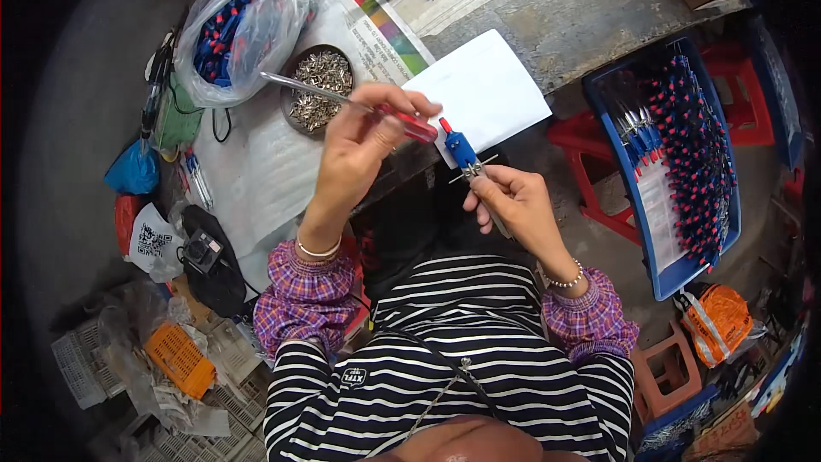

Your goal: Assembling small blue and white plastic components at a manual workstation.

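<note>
My left hand [363,145] is raised over the table edge and grips a screwdriver [342,98] with a red handle and a long metal shaft that points up and left. My right hand [513,201] holds a small blue tool [462,151] with a red tip and thin metal legs. The red handle end sits close to the blue tool's red tip; I cannot tell if they touch. Both wrists wear purple plaid sleeve covers.
A round bowl of small metal parts [321,85] sits beyond the left hand, beside a clear bag of blue and red pieces [235,30]. A white sheet [492,90] lies on the table. A blue tray [663,231] of finished blue and red tools stands right, over red stools [590,154].
</note>
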Motion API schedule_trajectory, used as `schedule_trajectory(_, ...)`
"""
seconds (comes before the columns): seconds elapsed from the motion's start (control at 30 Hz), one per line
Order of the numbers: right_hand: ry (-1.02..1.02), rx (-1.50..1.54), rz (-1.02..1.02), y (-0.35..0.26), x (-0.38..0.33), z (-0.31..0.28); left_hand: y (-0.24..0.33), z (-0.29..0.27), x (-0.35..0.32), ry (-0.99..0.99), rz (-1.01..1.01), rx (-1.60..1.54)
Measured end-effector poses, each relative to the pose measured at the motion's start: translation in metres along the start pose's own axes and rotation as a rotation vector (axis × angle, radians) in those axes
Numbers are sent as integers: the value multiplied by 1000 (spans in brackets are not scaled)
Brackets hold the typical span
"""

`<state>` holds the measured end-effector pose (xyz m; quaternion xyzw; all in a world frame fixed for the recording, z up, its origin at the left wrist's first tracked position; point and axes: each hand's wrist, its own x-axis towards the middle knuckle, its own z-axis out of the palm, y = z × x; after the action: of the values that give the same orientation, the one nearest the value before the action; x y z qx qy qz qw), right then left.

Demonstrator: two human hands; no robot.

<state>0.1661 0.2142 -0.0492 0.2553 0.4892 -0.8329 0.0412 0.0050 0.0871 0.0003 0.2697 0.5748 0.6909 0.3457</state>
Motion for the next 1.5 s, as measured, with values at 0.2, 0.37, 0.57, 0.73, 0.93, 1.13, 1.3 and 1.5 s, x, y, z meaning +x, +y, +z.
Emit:
schedule_trajectory(0.2,-13,25,14,7,7,-2,-3,8,-9,-147,189,280)
schedule_trajectory(0.37,-28,45,-3,9,9,-3,9,16,-4,-282,727,377)
schedule_trajectory(0.57,-24,48,32,12,4,0,-21,5,-6,-265,301,461)
schedule_trajectory(0.73,-17,45,-3,11,9,-2,-7,19,4,-276,390,405)
schedule_trajectory(0.93,-22,45,2,11,7,-1,-22,18,10,-363,171,490)
schedule_trajectory(1.13,-16,41,-13,12,8,-1,-22,10,10,-290,267,405)
schedule_trajectory(1.3,-8,54,-10,16,8,-1,-7,14,5,-184,572,255)
schedule_trajectory(1.5,8,20,20,11,3,2,-34,8,1,-314,382,448)
